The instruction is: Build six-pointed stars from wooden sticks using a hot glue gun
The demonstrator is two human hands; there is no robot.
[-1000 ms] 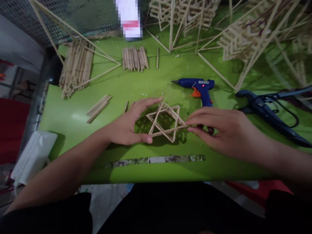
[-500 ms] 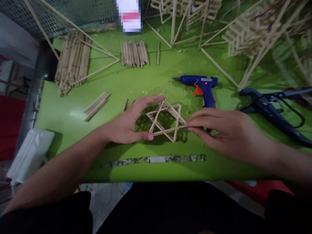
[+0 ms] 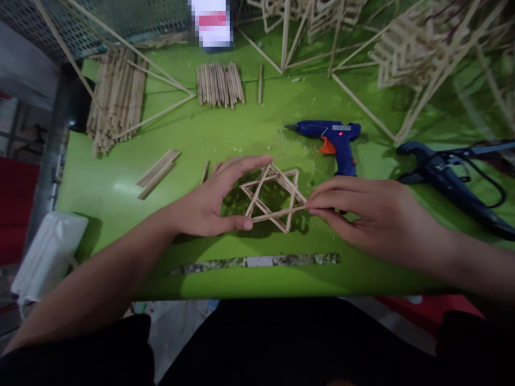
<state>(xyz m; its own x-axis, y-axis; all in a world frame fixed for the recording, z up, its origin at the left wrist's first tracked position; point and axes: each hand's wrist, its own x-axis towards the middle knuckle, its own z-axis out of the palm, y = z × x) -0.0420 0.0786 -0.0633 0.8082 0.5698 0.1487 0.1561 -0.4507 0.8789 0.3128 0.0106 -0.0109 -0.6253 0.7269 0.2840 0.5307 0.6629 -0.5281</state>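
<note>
A six-pointed star frame of thin wooden sticks [image 3: 261,210] is just above or on the green table, between my hands. My left hand [image 3: 219,201] curves around its left side, index fingertip at the top corner and thumb at the lower left corner. With thumb and fingers pinched, my right hand [image 3: 362,209] grips the star's right corner. Beyond my right hand lies a blue hot glue gun [image 3: 332,128] with an orange trigger and a lit red light. A short loose stick [image 3: 205,171] is just behind my left hand.
Bundles of sticks lie at the far left [image 3: 116,102] and back middle [image 3: 219,84], with a small group of sticks [image 3: 157,174] nearer. Large stick frames [image 3: 406,59] stand at the back right. Dark pruning-type cutters [image 3: 442,177] lie right. A flat stained strip [image 3: 259,261] lies near the front edge.
Both hands keep the same hold on the star frame. The whole view has shifted very slightly; nothing has been picked up or let go.
</note>
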